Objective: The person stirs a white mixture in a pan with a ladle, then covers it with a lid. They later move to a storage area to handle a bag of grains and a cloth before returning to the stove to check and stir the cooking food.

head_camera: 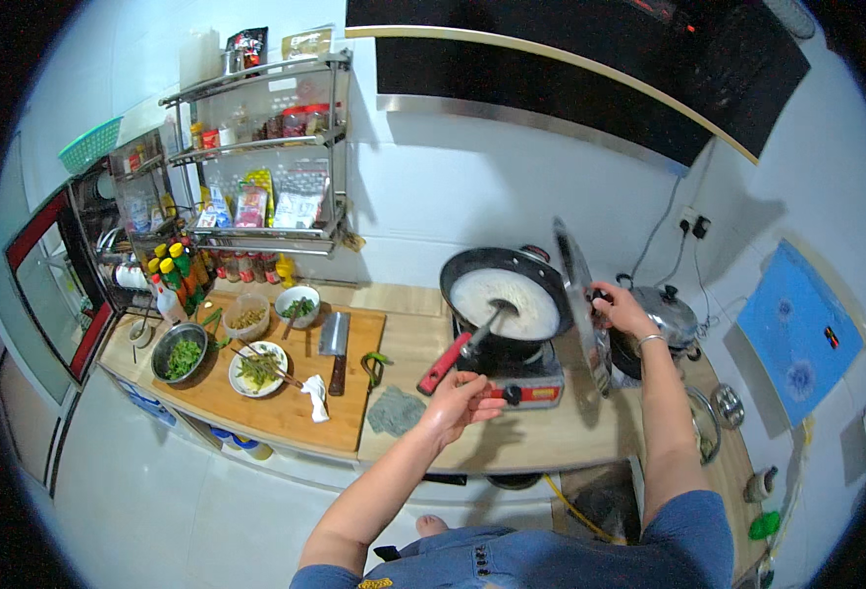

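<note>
My right hand point(619, 309) grips the knob of a pan lid point(582, 313), which it holds upright on edge just right of the wok. The black wok point(451, 274) stands on a portable gas stove point(540, 390) and holds a white, foamy liquid point(507, 294). A ladle with a red handle point(442, 366) rests in the wok, its bowl in the liquid and its handle sticking out towards me. Below that handle, my left hand point(466, 403) hovers in front of the stove with its fingers apart, holding nothing.
A cleaver point(333, 342), a plate of greens point(258, 386) with chopsticks and a white cloth point(316, 397) lie on the wooden board point(345, 427). Bowls of chopped greens stand near. A grey-green cloth point(396, 410) lies beside the stove. A lidded steel pot point(661, 313) stands behind my right hand.
</note>
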`<state>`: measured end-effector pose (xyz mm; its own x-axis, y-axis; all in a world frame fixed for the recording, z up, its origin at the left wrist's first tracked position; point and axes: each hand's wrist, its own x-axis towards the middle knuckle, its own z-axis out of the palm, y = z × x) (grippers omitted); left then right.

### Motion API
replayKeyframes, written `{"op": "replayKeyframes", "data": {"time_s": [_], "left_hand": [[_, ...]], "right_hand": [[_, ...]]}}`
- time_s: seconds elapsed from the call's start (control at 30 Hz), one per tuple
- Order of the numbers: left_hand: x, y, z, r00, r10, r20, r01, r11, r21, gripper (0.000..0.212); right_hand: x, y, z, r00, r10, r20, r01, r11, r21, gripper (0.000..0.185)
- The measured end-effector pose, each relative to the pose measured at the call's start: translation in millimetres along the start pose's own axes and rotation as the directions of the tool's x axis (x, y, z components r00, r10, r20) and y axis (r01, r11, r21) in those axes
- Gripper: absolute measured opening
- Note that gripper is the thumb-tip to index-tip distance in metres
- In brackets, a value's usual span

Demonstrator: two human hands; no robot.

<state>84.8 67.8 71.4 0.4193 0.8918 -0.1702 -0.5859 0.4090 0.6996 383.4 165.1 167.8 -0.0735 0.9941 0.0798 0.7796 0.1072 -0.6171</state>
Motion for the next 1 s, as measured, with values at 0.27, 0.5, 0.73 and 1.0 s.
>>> {"op": "replayKeyframes", "data": {"time_s": [0.27, 0.5, 0.73, 1.0], "left_hand": [[56, 24, -30, 0.996, 0.006, -0.090, -0.020, 0.987, -0.157, 0.023], [69, 38, -31, 0.982, 0.065, -0.180, -0.089, 0.988, -0.129, 0.028], [86, 63, -63, 0.961, 0.135, -0.241, -0.160, 0.983, -0.090, 0.032], [90, 71, -69, 0.967, 0.133, -0.219, -0.144, 0.989, -0.033, 0.023]], "right_hand": [[136, -51, 68, 0.983, 0.009, 0.184, 0.089, 0.851, -0.518, 0.034], [196, -25, 110, 0.970, -0.030, 0.241, 0.180, 0.755, -0.631, 0.033], [211, -9, 125, 0.958, 0.006, 0.286, 0.176, 0.777, -0.605, 0.036], [217, -5, 130, 0.964, -0.050, 0.260, 0.214, 0.728, -0.651, 0.037]]}}
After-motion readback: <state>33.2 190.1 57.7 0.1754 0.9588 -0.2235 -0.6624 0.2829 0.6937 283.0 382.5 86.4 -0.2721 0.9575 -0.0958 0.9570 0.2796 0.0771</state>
